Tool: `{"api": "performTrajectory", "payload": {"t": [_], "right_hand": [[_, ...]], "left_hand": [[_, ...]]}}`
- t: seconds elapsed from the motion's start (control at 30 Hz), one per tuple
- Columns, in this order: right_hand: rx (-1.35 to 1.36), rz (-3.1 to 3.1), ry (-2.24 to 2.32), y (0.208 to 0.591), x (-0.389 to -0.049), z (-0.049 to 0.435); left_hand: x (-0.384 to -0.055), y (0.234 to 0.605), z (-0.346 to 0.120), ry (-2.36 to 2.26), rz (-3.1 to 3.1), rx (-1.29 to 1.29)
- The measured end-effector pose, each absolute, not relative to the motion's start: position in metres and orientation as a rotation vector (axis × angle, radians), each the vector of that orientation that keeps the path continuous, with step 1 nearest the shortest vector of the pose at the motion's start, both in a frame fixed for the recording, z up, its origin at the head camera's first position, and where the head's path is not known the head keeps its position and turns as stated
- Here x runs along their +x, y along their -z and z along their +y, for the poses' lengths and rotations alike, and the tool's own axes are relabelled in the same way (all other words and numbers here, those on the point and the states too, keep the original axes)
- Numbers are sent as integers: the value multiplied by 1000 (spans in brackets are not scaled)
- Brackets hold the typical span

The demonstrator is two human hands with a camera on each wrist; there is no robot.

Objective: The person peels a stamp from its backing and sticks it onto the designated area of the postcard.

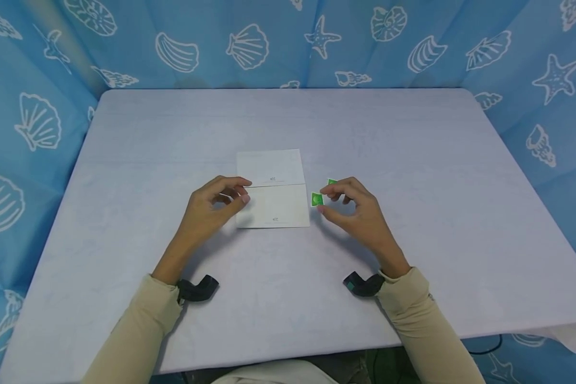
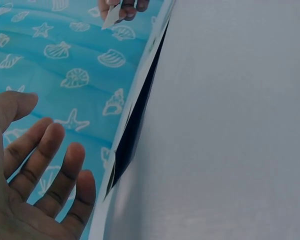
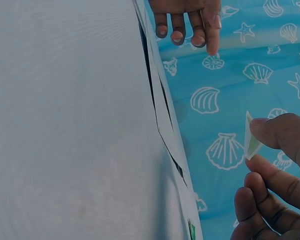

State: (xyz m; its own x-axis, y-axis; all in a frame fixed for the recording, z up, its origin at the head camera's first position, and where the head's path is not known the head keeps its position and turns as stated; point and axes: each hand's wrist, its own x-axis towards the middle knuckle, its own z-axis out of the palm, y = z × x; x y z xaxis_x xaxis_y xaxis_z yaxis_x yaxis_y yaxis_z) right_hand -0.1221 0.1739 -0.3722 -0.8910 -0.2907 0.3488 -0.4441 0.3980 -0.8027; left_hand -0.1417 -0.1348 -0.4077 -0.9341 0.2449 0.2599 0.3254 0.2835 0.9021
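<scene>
Two white cards [image 1: 271, 166] with a small printed mark on each lie one behind the other at mid-table. In the left wrist view, the raised edge of the cards shows a dark blue underside [image 2: 135, 130]. My right hand [image 1: 360, 213] pinches a small green stamp [image 1: 317, 199] with a white serrated border between thumb and index finger, above the table at the cards' right. A second green stamp [image 1: 332, 181] lies partly hidden behind that hand. My left hand [image 1: 213, 205] hovers over the cards' left edge, fingers loosely bent and apart, holding nothing.
A white cloth covers the table [image 1: 403, 138]. Blue curtains [image 1: 206, 32] with white shell prints surround its back and sides. Dark camera mounts [image 1: 365, 284] sit at both wrists, by the beige sleeves [image 1: 413, 304].
</scene>
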Motion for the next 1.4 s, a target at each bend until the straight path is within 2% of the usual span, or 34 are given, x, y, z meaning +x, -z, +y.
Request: {"api": "performTrajectory", "payload": {"t": [0.37, 0.73, 0.93, 1.17, 1.4], "right_hand": [[652, -2506, -1510, 371, -120, 167], [642, -2534, -1517, 372, -118, 163], [659, -2519, -1514, 372, -118, 161], [686, -2515, -1517, 372, -119, 157], [687, -2524, -1498, 372, -118, 156]], "left_hand": [[-127, 379, -124, 1759, -2472, -575], [-139, 410, -127, 1745, -2466, -614], [-136, 406, -124, 1758, -2466, -604], [-125, 379, -116, 1742, -2481, -623], [-135, 405, -118, 1734, -2457, -646]]}}
